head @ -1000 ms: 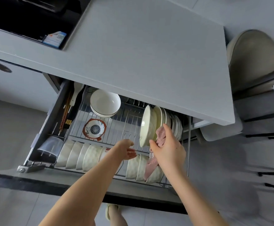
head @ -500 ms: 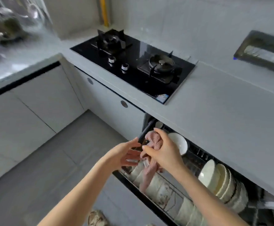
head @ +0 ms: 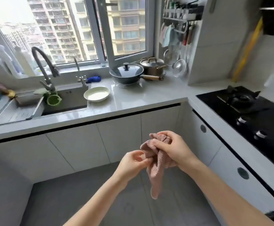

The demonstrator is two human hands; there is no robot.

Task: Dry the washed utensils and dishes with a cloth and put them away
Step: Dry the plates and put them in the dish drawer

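A pink waffle cloth [head: 155, 168] hangs in front of me over the grey floor. My right hand [head: 172, 149] is closed around its bunched upper part. My left hand [head: 133, 162] pinches an edge of the same cloth just to the left. A pale cream shallow dish [head: 97, 94] lies on the white countertop [head: 141, 97] beside the sink [head: 64, 101], well beyond both hands. The dish drawer is out of view.
A tall faucet [head: 43, 66] curves over the sink. A lidded dark pan [head: 126, 73] and a steel pot [head: 152, 65] stand by the window. Utensils hang on a wall rack [head: 180, 35]. The black gas hob [head: 250, 110] runs along the right counter. White cabinet fronts [head: 100, 141] face me.
My view has swung up from the open dish drawer to the sink counter. Both hands left the plates and came together on the cloth, which my left hand now grips too.
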